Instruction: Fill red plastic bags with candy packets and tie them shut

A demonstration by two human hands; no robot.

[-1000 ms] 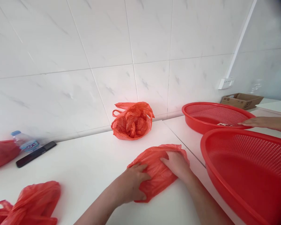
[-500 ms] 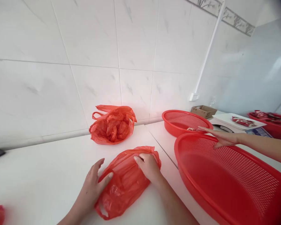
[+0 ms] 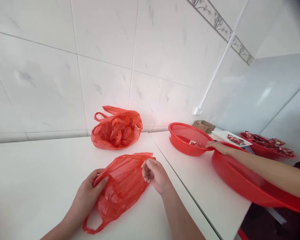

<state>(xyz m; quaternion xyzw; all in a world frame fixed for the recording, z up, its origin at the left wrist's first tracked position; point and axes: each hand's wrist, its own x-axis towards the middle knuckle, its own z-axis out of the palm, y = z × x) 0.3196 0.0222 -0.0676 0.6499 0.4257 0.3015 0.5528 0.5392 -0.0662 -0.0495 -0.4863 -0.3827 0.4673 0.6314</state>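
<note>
A thin red plastic bag lies on the white table in front of me, its handle loop toward the lower left. My left hand grips the bag's left side, thumb on top and fingers behind the film. At the bag's right edge, my right hand is closed with curled fingers; the exact pinch point is partly hidden. Behind it stands a second red plastic bag, stuffed with crumpled red bags.
To the right, a round red basket holds a few small packets. Another person's hand grips a large red basket. Beyond are a cardboard box, a white tray and a red basin of packets. A tiled wall borders the table.
My left hand has closed on the bag's left side. The right hand has curled its fingers at the right edge. The other person's large basket has swung outward, away from my table.
</note>
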